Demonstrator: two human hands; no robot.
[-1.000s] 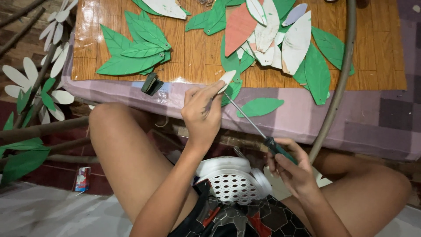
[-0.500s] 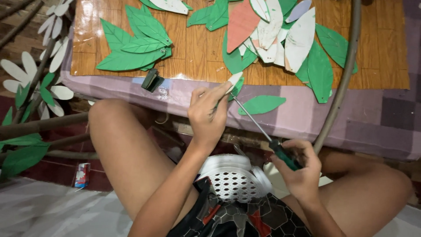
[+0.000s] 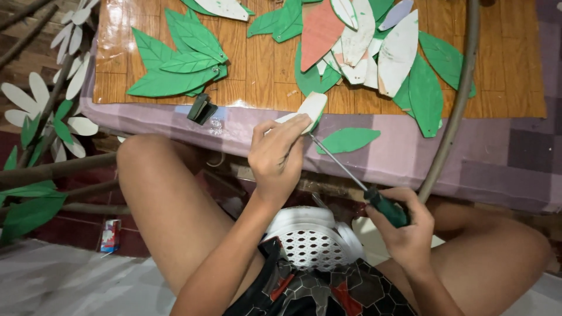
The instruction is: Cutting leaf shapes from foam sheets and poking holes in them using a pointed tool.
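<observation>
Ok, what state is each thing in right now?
Left hand: gripping the white leaf cutout.
Right hand: closed on the screwdriver, tip at the cutout.
Green leaf: flat on the purple cloth.
Dark clip: lying loose.

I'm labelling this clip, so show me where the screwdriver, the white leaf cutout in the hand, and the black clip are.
screwdriver (image 3: pixel 383 206): head view, on its green handle in the right hand.
white leaf cutout (image 3: pixel 312 106): head view, on its white face above the left hand's fingers.
black clip (image 3: pixel 201 109): head view, on its body at the table edge.
</observation>
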